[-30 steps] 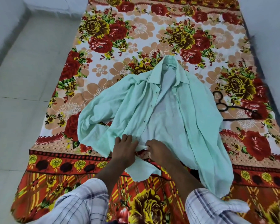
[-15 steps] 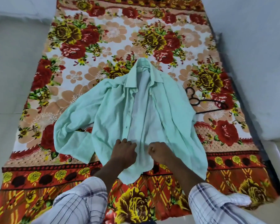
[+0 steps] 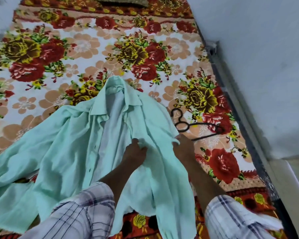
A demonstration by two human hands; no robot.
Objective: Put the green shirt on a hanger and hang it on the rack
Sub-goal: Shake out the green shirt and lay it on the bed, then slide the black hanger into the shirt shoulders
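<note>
On the bedspread (image 3: 86, 47), left hand (image 3: 134, 152) pinches green shirt (image 3: 67, 144); right hand (image 3: 184, 147) grips its edge.

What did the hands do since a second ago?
Both hands left the bottom hem of the green shirt and moved up and right. The left hand now pinches its right front panel; the right hand pinches its outer edge near the hanger. The shirt still lies open on the floral bedspread, hanger untouched.

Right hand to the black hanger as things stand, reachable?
Probably yes. The hanger lies bare on the bedsheet just beyond the right hand, with nothing between them. The hand seems to pinch the edge of the green shirt, though, so it would have to let go first.
</note>
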